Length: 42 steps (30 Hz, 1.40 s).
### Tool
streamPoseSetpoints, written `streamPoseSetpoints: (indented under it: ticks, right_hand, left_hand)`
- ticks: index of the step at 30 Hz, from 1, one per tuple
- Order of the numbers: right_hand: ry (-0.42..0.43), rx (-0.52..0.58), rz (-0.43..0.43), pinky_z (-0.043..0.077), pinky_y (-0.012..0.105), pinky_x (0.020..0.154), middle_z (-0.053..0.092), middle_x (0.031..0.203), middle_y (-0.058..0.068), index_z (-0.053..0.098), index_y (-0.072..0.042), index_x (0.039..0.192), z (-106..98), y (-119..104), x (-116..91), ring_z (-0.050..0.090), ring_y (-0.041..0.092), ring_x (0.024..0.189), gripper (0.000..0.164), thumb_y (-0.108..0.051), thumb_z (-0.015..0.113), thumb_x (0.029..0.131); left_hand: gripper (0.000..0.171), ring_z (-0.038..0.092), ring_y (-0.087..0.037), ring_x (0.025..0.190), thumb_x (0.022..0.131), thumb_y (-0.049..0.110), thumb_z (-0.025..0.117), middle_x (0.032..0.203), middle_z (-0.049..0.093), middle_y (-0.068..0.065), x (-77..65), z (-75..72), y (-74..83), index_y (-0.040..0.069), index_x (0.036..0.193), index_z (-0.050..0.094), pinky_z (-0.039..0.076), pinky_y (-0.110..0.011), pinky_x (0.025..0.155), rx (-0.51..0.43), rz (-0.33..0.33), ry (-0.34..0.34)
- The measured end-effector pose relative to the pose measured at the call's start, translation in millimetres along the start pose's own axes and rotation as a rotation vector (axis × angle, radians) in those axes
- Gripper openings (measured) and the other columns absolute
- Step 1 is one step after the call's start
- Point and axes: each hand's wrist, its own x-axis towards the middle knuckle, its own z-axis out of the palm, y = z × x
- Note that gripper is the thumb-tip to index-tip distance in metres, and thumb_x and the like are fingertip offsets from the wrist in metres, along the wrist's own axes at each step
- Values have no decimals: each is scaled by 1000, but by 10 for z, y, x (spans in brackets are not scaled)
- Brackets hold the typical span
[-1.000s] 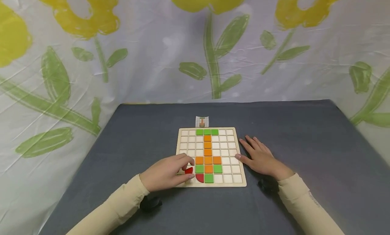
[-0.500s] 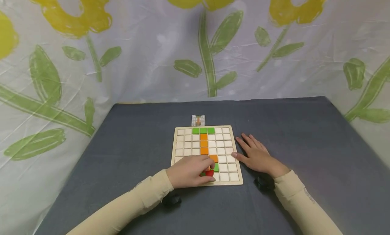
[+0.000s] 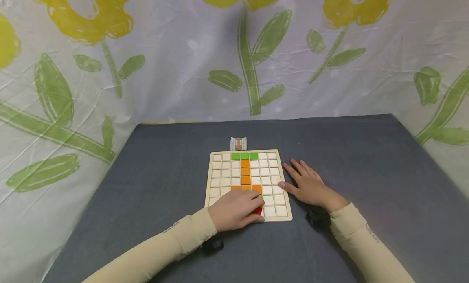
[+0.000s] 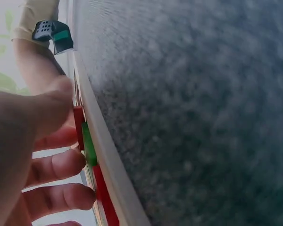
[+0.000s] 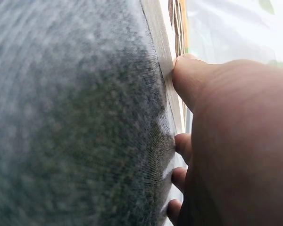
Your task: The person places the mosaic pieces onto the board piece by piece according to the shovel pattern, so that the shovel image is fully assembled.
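Observation:
My left hand (image 3: 236,209) is over the front row of a wooden grid board (image 3: 270,211). It pinches a red round-edged tile (image 3: 258,210) between thumb and fingers, low at a front-row square. In the left wrist view that red tile (image 4: 79,125) sits beside a green tile (image 4: 89,145), with another red tile (image 4: 106,195) on the green one's other side. My right hand (image 3: 309,187) lies with fingers spread beside the board, its thumb (image 5: 188,77) touching the board's right edge. The left hand hides most of the two front rows' coloured tiles.
Orange tiles (image 3: 245,172) form a column up the board, ending at a row of green tiles (image 3: 244,156). A small printed pattern card (image 3: 238,144) lies just behind the board. Dark cloth (image 3: 168,165) covers the table, and a flower-printed curtain (image 3: 176,71) hangs behind.
My left hand has carried the red tile rightward from the board's front left, past the green front-row tile, and lowered it. The right hand keeps its place at the board's edge.

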Motion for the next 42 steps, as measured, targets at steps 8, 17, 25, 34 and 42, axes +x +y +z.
streamPoseSetpoints:
  ticks: [8, 17, 25, 34, 42]
  right_hand:
    - [-15, -1, 19, 9, 62, 112, 14, 158, 20, 24, -10, 152, -11, 36, -41, 6, 43, 144, 75, -55, 45, 96]
    - [-36, 4, 36, 8, 62, 112, 12, 158, 19, 23, -11, 153, -31, 52, -93, 5, 43, 145, 75, -56, 43, 97]
    - [-33, 7, 32, 9, 62, 112, 12, 158, 19, 23, -11, 153, -18, 32, -84, 5, 42, 145, 74, -55, 44, 97]
    - [-23, 7, 25, 10, 62, 112, 14, 158, 20, 25, -10, 152, -10, 26, -65, 7, 43, 144, 74, -54, 46, 96]
    - [-32, -3, 35, 10, 62, 112, 15, 158, 20, 25, -11, 152, 7, 63, -60, 7, 43, 144, 77, -60, 43, 95]
  left_hand:
    - [24, 46, -4, 69, 92, 43, 62, 83, 50, 10, -35, -29, 18, 21, 102, 62, 40, -19, 64, -25, 14, -8]
    - [24, 44, -5, 65, 91, 44, 63, 79, 49, 9, -14, -38, 79, 21, 98, 63, 37, -19, 58, 23, -12, -9]
    - [28, 43, -6, 62, 87, 48, 65, 75, 49, 9, -26, -27, 75, 21, 87, 61, 36, -21, 58, 35, -42, 49]
    - [25, 41, -6, 59, 90, 44, 64, 71, 47, 9, -14, 4, 116, 19, 86, 60, 34, -20, 54, 51, -70, 36]
    - [21, 39, -6, 53, 94, 36, 61, 66, 43, 10, 0, 50, 187, 19, 82, 56, 29, -20, 48, 36, -111, 23]
